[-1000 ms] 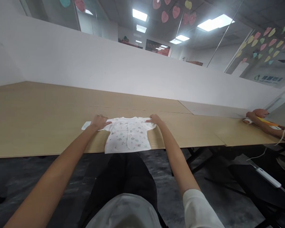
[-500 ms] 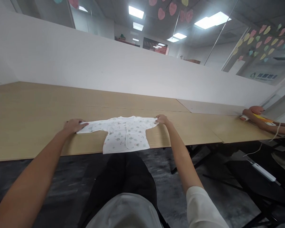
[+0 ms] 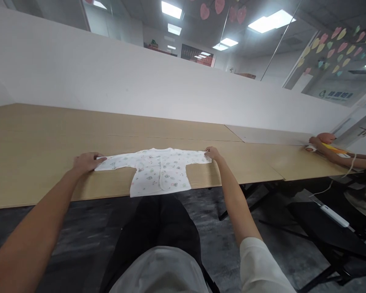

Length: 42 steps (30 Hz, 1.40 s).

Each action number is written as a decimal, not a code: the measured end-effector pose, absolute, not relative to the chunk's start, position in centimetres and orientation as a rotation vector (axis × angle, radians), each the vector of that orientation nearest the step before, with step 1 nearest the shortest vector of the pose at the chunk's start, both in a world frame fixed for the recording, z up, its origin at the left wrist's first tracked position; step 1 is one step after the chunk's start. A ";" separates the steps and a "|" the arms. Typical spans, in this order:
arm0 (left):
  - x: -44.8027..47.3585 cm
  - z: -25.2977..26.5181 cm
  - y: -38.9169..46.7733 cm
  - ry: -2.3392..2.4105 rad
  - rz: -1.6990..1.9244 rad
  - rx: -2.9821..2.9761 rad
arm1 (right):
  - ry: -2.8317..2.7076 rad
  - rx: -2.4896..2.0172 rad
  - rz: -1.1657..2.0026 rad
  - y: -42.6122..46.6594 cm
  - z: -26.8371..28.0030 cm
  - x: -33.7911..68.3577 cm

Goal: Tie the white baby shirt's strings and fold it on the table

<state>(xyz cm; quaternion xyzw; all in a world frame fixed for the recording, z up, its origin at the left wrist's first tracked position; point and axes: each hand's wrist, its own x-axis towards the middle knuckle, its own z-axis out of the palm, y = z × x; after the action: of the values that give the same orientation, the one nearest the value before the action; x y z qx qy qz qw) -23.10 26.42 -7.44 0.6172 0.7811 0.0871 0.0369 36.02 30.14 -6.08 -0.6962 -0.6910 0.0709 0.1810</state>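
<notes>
A white baby shirt (image 3: 158,171) with small printed figures lies flat on the wooden table (image 3: 57,138), front side up, its sleeves spread to both sides. Its bottom hem reaches the table's near edge. My left hand (image 3: 88,162) is closed on the cuff of the sleeve at the left, thumb on top. At the opposite cuff, my right hand (image 3: 212,153) pinches the upper corner of the sleeve's end.
Behind the table rises a white wall (image 3: 125,85) with glass above. At the far right, another person's arms (image 3: 332,154) rest on the table beside a round orange-brown object (image 3: 326,138). A black chair (image 3: 326,228) stands below, with a white stick-like device (image 3: 334,215) on it.
My right hand has moved slightly right, and the sleeve there now lies longer and straighter. My left hand has shifted a little left with its cuff.
</notes>
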 end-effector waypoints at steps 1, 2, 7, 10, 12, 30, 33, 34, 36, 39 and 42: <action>-23.2 -7.5 26.4 2.414 0.232 1.889 | -1.934 -1.973 0.196 30.0 -6.3 36.1; -23.1 -7.4 26.4 2.433 0.206 1.879 | -1.913 -1.982 0.184 29.9 -6.4 36.1; -21.3 -7.2 26.0 2.542 0.176 1.810 | -1.793 -2.069 0.078 29.6 -6.4 35.2; -20.3 -7.0 25.9 2.597 0.253 1.791 | -1.742 -2.139 -0.003 29.6 -6.1 34.6; -19.6 -6.7 26.0 2.632 0.352 1.784 | -1.736 -2.158 -0.061 29.7 -5.8 34.0; 2.2 -9.3 27.3 2.106 0.696 2.045 | -2.002 -1.650 0.209 29.3 -10.3 11.9; 1.8 -9.8 27.5 2.083 0.729 2.080 | -1.989 -1.611 0.208 29.3 -10.6 12.3; 1.7 -9.8 27.6 2.066 0.741 2.087 | -1.971 -1.603 0.217 29.4 -10.6 12.4; 1.5 -9.8 27.7 2.024 0.766 2.077 | -1.922 -1.577 0.241 29.4 -10.7 12.4; 1.4 -10.0 27.8 1.965 0.800 2.020 | -1.853 -1.527 0.285 29.6 -10.9 12.5; 1.4 -10.2 28.1 1.987 0.810 1.979 | -1.801 -1.501 0.338 29.8 -11.1 12.6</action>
<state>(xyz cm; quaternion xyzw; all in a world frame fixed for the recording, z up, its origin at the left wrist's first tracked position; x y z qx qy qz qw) 1.45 28.06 -10.18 0.6738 0.6764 0.2757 0.1113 12.63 29.76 -11.11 -0.5868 -0.7043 0.1322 0.3770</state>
